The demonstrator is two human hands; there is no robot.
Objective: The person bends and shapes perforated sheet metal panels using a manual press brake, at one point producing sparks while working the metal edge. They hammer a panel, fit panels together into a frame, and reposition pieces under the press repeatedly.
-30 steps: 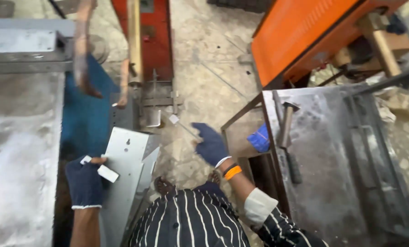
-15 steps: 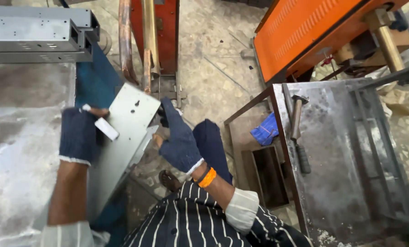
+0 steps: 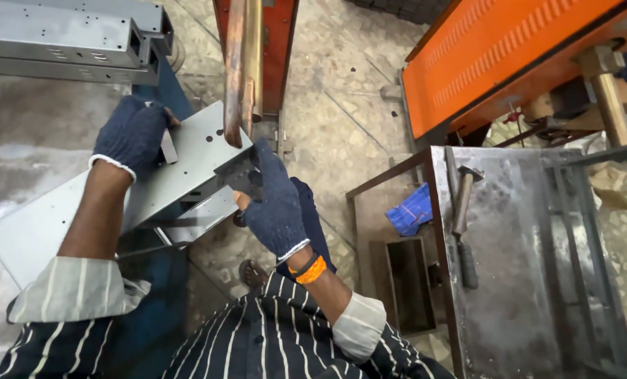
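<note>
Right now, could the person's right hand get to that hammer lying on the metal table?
Probably yes. The right hand grips the sheet-metal panel, so it must let go first; the hammer lies uncovered on the steel table, with open space between.

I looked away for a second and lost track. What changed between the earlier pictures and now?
The left hand lifted the grey metal sheet up toward the copper-coloured rods. The right hand, free and apart from it a second ago, came across and now grips the sheet's near end. The left hand kept its hold on the sheet throughout. The hammer stayed lying on the steel table, the blue cloth beside it.
</note>
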